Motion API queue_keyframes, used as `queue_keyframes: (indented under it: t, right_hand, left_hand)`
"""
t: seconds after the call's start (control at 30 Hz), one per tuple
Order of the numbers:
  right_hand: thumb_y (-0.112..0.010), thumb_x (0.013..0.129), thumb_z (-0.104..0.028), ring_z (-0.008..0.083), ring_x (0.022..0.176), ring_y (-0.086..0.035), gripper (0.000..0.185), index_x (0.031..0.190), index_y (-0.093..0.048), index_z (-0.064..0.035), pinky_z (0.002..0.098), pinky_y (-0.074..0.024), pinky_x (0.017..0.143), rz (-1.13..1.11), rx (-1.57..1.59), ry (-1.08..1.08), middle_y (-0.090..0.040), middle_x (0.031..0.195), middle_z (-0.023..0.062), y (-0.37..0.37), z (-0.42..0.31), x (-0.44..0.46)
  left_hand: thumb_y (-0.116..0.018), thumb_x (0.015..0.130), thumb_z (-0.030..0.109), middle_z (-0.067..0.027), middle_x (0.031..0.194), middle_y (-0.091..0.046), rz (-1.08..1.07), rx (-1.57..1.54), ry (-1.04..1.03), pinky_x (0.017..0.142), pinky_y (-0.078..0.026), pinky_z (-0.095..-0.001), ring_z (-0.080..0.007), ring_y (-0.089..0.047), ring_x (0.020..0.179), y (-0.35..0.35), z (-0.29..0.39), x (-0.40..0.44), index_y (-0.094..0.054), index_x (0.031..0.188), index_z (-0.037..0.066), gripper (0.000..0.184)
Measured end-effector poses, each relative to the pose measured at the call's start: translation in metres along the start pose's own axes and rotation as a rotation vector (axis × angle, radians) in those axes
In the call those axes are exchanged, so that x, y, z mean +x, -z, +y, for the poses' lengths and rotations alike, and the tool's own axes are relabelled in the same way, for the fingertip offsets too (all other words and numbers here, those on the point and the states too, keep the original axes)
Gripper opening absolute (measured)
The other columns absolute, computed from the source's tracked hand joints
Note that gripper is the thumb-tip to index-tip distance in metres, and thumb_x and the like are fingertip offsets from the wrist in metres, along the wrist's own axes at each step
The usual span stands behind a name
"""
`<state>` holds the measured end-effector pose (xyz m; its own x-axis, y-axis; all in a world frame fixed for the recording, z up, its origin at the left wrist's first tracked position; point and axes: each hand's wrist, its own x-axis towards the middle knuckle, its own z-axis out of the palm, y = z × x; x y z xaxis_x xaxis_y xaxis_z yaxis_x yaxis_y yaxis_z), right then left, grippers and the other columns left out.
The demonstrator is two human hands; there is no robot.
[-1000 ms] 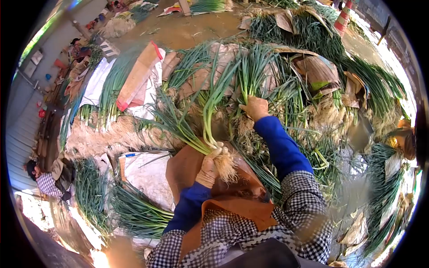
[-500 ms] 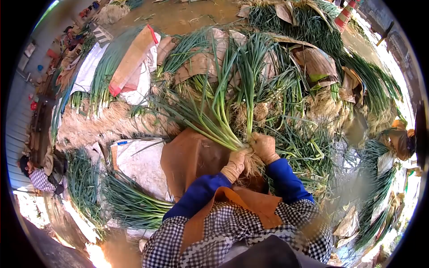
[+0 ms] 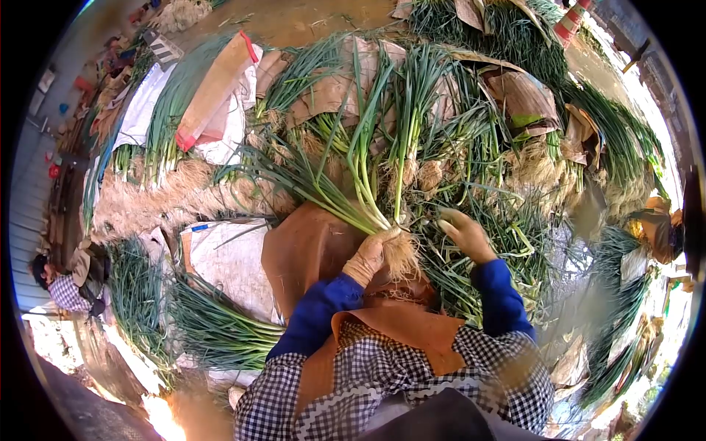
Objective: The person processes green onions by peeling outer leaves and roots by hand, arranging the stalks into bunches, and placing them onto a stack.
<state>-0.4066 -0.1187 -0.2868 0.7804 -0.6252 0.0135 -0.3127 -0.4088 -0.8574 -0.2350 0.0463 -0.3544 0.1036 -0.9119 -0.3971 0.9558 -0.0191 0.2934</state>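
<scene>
my brown apron [image 3: 305,239] is spread over the middle of the frame, with a heap of loose green leaves [image 3: 507,246] to its right. my bunch of green onions [image 3: 359,200] is in the middle, long and thin, its leaves fanning up and to the upper left. my left hand [image 3: 370,255] is nearer, fingers clamped on it just above the roots [image 3: 401,259]. my right hand [image 3: 468,235] is bare, fingers a bit apart, right of the roots, not touching

Left grip [image 3: 368,256] clenched — right grip [image 3: 466,234] loose and apart.
</scene>
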Motion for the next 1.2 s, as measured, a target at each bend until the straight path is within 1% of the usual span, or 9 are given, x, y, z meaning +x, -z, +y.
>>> queue_keyframes:
  t: [0.07, 0.27, 0.47, 0.57, 0.63, 0.73, 0.9, 1.03, 1.2]
  right_hand:
    - [-0.052, 0.085, -0.043, 0.0297, 0.086, -0.061, 0.042, 0.108, -0.058, -0.0077, 0.0343, -0.0476, 0.074, -0.240, 0.313, -0.061, -0.063, 0.092, 0.0175, -0.040, 0.008, 0.028]
    - [-0.056, 0.085, -0.035, 0.0324, 0.066, -0.054, 0.033, 0.072, -0.058, -0.0044, 0.0377, -0.0436, 0.059, -0.325, -0.340, 0.440, -0.055, 0.069, 0.0150, -0.038, -0.041, 0.016]
    - [-0.053, 0.087, -0.026, 0.0090, 0.054, -0.048, 0.024, 0.073, -0.055, -0.0065, 0.0222, -0.0381, 0.049, 0.025, 0.636, -0.175, -0.053, 0.063, 0.0005, 0.088, 0.020, -0.045]
    - [-0.056, 0.083, -0.020, 0.0209, 0.069, -0.058, 0.016, 0.091, -0.062, -0.0072, 0.0312, -0.0457, 0.060, 0.115, -0.433, -0.473, -0.062, 0.077, 0.0080, 0.111, 0.173, -0.065]
    - [-0.058, 0.077, -0.021, 0.0313, 0.095, -0.058, 0.029, 0.105, -0.062, -0.0153, 0.0389, -0.0467, 0.079, 0.041, -0.932, -0.478, -0.062, 0.100, 0.0138, 0.098, 0.100, -0.033]
    - [-0.054, 0.081, -0.038, 0.0295, 0.088, -0.060, 0.032, 0.100, -0.064, -0.0141, 0.0380, -0.0463, 0.076, 0.118, -0.454, -0.272, -0.063, 0.096, 0.0109, 0.044, 0.019, 0.047]
    - [-0.052, 0.080, -0.051, 0.0266, 0.084, -0.060, 0.046, 0.096, -0.064, -0.0098, 0.0384, -0.0467, 0.074, 0.124, -0.495, -0.296, -0.064, 0.089, 0.0138, -0.034, -0.018, 0.176]
    - [-0.057, 0.079, -0.045, 0.0282, 0.072, -0.059, 0.042, 0.087, -0.063, -0.0046, 0.0361, -0.0484, 0.069, -0.065, -0.527, -0.224, -0.063, 0.083, 0.0140, -0.043, 0.028, 0.206]
    - [-0.059, 0.077, -0.016, 0.0115, 0.070, -0.056, 0.015, 0.079, -0.063, -0.0021, 0.0243, -0.0475, 0.064, -0.171, -0.032, -0.074, -0.061, 0.073, 0.0070, -0.034, -0.022, 0.084]
  left_hand:
    - [-0.055, 0.086, 0.012, -0.0087, 0.087, -0.061, 0.147, 0.264, -0.134, 0.071, -0.051, -0.0293, -0.0194, -0.060, 0.084, 0.000, -0.005, 0.002, -0.056, 0.102, -0.001, 0.021]
    - [-0.056, 0.081, 0.003, -0.0104, 0.099, -0.060, 0.176, 0.362, -0.176, 0.080, -0.049, -0.0296, -0.0194, -0.059, 0.089, 0.024, -0.009, 0.004, -0.058, 0.101, -0.003, 0.021]
    - [-0.055, 0.082, 0.004, -0.0111, 0.094, -0.062, 0.060, 0.227, -0.051, 0.077, -0.049, -0.0257, -0.0177, -0.059, 0.084, 0.025, -0.002, 0.011, -0.057, 0.102, -0.007, 0.023]
    - [-0.053, 0.086, 0.011, -0.0086, 0.089, -0.060, -0.160, -0.027, 0.093, 0.074, -0.049, -0.0284, -0.0168, -0.055, 0.084, 0.006, 0.016, -0.008, -0.053, 0.113, -0.002, 0.030]
    - [-0.058, 0.084, 0.014, -0.0034, 0.074, -0.054, -0.299, -0.182, 0.009, 0.062, -0.049, -0.0249, -0.0137, -0.052, 0.069, -0.041, 0.032, -0.031, -0.056, 0.106, 0.003, 0.024]
    - [-0.068, 0.075, 0.016, -0.0004, 0.074, -0.055, -0.631, -0.179, -0.238, 0.059, -0.049, -0.0247, -0.0127, -0.052, 0.066, -0.064, 0.055, -0.033, -0.053, 0.080, 0.011, 0.016]
    - [-0.065, 0.074, 0.008, -0.0065, 0.087, -0.057, -0.090, 0.120, -0.342, 0.077, -0.050, -0.0302, -0.0196, -0.057, 0.083, -0.050, 0.056, -0.023, -0.054, 0.085, 0.007, 0.016]
    - [-0.050, 0.086, 0.011, -0.0126, 0.124, -0.048, -0.148, 0.059, -0.210, 0.083, -0.048, -0.0339, -0.0196, -0.055, 0.096, -0.031, 0.040, -0.027, -0.030, 0.133, -0.002, 0.052]
    - [-0.056, 0.083, 0.006, -0.0047, 0.103, -0.057, 0.004, 0.254, -0.206, 0.080, -0.048, -0.0242, -0.0124, -0.056, 0.092, -0.001, 0.013, -0.001, -0.044, 0.124, -0.001, 0.043]
